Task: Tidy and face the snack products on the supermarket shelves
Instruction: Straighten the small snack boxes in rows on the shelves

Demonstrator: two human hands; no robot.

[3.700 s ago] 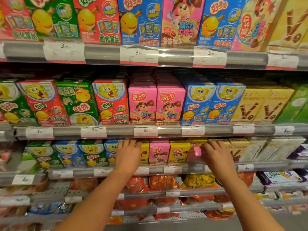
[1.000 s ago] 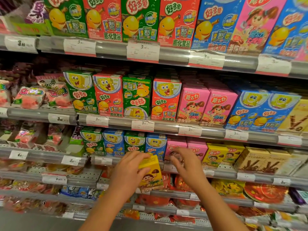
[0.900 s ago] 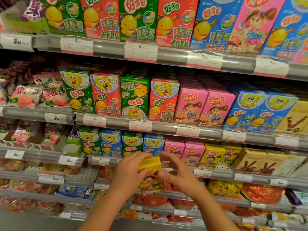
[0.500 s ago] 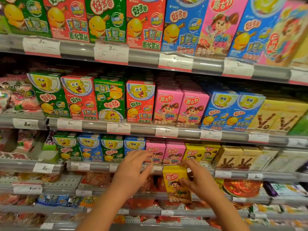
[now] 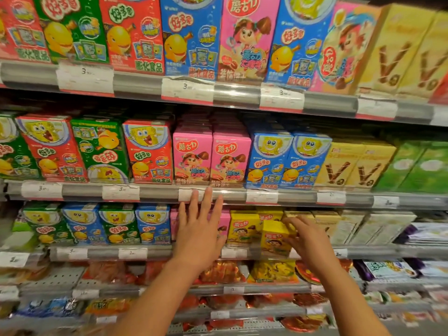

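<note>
My right hand (image 5: 306, 241) grips one yellow box (image 5: 276, 238) beside two shelved yellow boxes (image 5: 243, 229); my left hand (image 5: 200, 229) hovers spread, holding nothing.

Your right hand (image 5: 309, 241) is showing against a small yellow box (image 5: 275, 237) printed with a cartoon child and a red label, while your left hand (image 5: 201, 235) is covering small pink boxes (image 5: 224, 225). Above them, two pink boxes (image 5: 212, 157) with a brown-haired cartoon girl are sitting between a red box with a yellow sponge character (image 5: 149, 151) and two blue boxes (image 5: 287, 161) bearing yellow fish. Pale yellow boxes (image 5: 351, 164) are showing brown V-shaped sticks, and the price tags (image 5: 120, 192) are showing white with red lower edges.
</note>
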